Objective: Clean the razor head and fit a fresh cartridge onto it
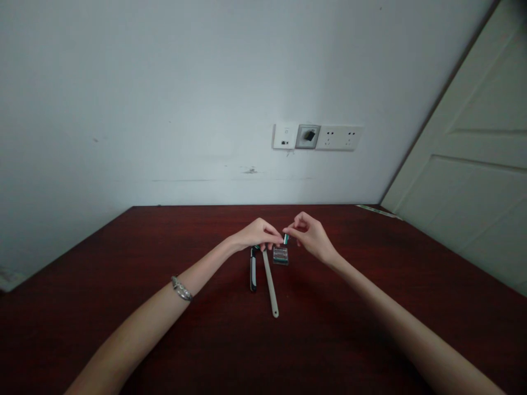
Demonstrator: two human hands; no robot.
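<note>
My left hand is closed in a pinch over the top end of a long pale handle that lies on the dark red table. My right hand pinches a small teal-tipped piece just above a small clear case holding several cartridges. The two hands nearly meet at that piece. A black and white handle lies just left of the pale one. A silver bracelet sits on my left wrist.
The table stands against a white wall with a row of sockets above it. A pale door is at the right. A strip of something light lies at the table's far right corner.
</note>
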